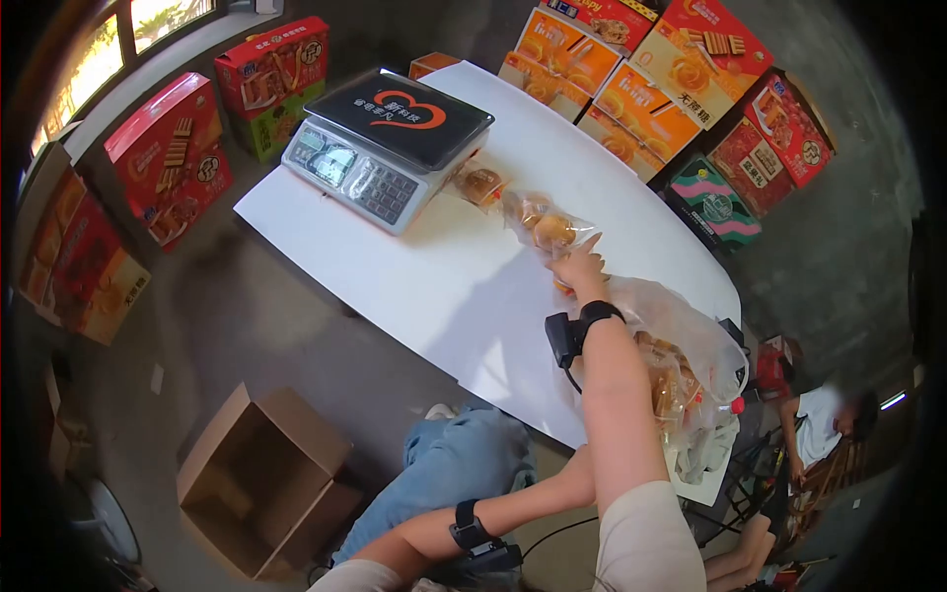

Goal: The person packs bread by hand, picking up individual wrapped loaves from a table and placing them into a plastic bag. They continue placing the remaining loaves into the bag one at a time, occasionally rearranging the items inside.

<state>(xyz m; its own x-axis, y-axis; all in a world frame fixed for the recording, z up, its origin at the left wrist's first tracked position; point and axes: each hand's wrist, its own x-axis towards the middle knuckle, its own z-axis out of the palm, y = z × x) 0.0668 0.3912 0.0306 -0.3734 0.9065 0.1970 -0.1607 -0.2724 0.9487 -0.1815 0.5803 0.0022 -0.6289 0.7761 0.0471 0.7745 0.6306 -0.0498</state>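
Observation:
My right hand (582, 268) rests over the lower end of a clear bag of round buns (552, 231), its index finger stretched out and its thumb apart. Part of a bun shows beneath the palm. My left hand (580, 474) is mostly hidden behind my right forearm, near the table's edge, and its fingers do not show. Beside my right forearm lies a large translucent plastic bag (681, 380) with wrapped baked goods inside. A smaller clear packet (480, 185) of baked goods sits between the bag of buns and the digital scale (370, 148).
All these stand on a white table (395, 286). Red and orange snack boxes (681, 69) are stacked beyond it; more boxes (173, 163) stand at left. An open cardboard box (261, 474) is on the floor. A seated person (819, 424) is at right.

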